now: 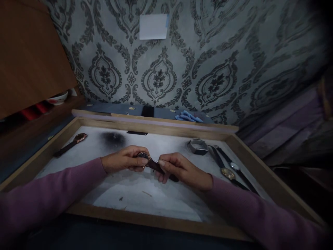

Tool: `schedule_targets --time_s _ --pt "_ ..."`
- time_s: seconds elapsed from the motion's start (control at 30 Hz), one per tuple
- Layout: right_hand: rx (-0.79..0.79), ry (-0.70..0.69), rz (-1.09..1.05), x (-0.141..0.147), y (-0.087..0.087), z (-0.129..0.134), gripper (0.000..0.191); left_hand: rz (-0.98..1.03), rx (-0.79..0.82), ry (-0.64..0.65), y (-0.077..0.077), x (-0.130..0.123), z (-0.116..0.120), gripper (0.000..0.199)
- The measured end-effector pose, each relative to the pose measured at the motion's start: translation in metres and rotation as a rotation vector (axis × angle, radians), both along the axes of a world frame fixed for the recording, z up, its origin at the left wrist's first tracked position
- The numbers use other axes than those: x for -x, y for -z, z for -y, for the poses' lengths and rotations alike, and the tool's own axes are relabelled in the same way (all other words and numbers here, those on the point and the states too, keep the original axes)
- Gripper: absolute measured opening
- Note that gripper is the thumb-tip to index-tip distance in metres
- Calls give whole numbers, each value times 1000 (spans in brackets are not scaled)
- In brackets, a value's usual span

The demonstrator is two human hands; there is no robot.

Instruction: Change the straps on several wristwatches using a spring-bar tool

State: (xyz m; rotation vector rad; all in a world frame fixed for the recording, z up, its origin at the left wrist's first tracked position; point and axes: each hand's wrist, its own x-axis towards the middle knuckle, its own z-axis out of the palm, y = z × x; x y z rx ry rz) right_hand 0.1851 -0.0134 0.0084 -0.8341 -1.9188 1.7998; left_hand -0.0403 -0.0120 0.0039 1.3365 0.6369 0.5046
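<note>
Between my hands, above the white floor of a wooden tray (125, 217), is a wristwatch (144, 156) with a dark dial and a brown strap. My left hand (130, 159) grips its case, thumb laid across the dial's lower edge. Closed around the strap is my right hand (175, 168), its thumb and fingers pinching near the middle; the strap's end sticks out below the palm. The fingers partly hide the strap and case.
At the tray's left lies another brown-strapped watch (80, 138). On the right are a metal-band watch (198, 146), a gold-faced watch (228, 173) and a dark-strapped watch (235, 166). A blue cloth (188, 116) rests behind the tray's far edge. A wooden cabinet (33, 55) stands left.
</note>
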Motion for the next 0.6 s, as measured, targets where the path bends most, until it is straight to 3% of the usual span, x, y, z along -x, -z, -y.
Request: schedule_targets --time_s 0.4,0.6 --pt "138 -30 -64 -1 6 -4 45 40 51 24 2 1 -1 25" --pt "-74 -1 -2 1 5 1 48 14 10 52 0 1 0 26"
